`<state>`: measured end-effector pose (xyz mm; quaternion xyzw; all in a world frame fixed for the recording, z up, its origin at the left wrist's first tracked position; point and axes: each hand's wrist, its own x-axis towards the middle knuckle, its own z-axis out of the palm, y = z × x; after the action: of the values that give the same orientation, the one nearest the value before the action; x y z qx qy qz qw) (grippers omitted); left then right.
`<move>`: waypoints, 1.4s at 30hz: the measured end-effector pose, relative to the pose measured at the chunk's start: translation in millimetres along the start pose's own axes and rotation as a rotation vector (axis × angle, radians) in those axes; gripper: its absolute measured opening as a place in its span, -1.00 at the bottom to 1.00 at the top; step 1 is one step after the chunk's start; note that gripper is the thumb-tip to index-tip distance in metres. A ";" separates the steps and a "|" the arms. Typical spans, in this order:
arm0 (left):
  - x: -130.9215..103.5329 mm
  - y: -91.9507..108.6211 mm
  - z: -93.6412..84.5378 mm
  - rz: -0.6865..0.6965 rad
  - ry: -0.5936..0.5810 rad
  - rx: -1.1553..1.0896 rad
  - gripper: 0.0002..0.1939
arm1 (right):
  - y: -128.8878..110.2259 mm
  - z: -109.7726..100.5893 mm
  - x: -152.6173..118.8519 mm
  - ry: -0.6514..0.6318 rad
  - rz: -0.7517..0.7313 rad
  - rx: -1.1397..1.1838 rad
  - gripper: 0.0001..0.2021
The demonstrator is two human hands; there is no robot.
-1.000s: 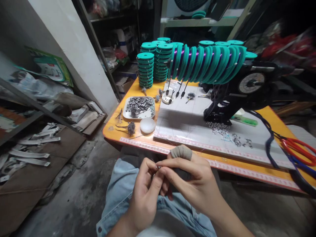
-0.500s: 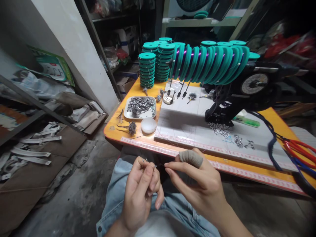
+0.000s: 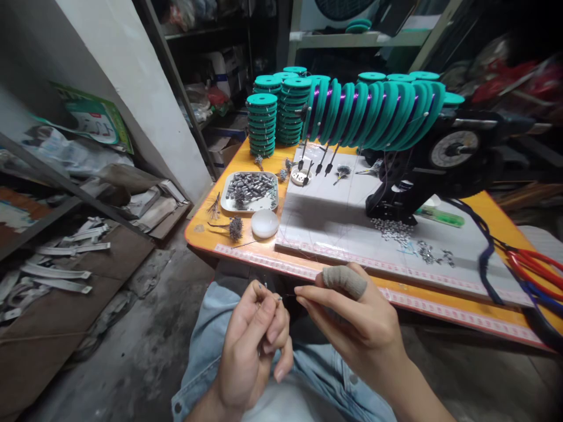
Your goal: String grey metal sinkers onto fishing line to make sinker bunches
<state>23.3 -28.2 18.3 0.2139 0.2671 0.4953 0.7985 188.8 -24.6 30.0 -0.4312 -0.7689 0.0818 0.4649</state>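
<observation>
Above my lap, my left hand [image 3: 257,337] is closed, with thumb and forefinger pinching a tiny bluish-grey piece [image 3: 278,298] too small to name. A few more pale specks show near those fingertips. Opposite it, my right hand [image 3: 356,310] pinches a thin dark strand [image 3: 289,295] that reaches toward the left fingertips. I cannot tell whether the strand is wire or thread, or whether it passes through the piece. A grey finger sleeve [image 3: 345,281] covers one bent finger of my right hand.
A white tray [image 3: 226,206] of small metal cylinders stands on the yellow table [image 3: 200,230], beside a white round dish [image 3: 265,224]. Teal spools [image 3: 373,114] hang in a row over a grey board [image 3: 325,228]. Loose metal bits [image 3: 393,230] and red-handled scissors [image 3: 534,269] lie right.
My right hand has shifted slightly right, and more of the dark strand shows between the hands. The left hand has barely moved and keeps its pinch.
</observation>
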 end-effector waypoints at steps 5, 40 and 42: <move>-1.4 0.1 0.4 -0.010 0.013 0.002 -0.73 | 0.2 0.0 -1.7 -0.004 0.001 0.006 -0.79; -0.6 -9.6 -6.9 0.241 0.019 0.374 -0.79 | -5.2 3.9 7.8 -0.076 0.065 0.156 -0.89; 0.9 0.8 -9.8 0.413 0.114 0.460 -0.80 | -5.5 -0.4 5.1 -0.031 0.061 0.113 -0.87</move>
<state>16.9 -26.3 11.1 0.4106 0.3673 0.5850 0.5952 184.8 -24.3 36.4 -0.4261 -0.7566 0.1460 0.4740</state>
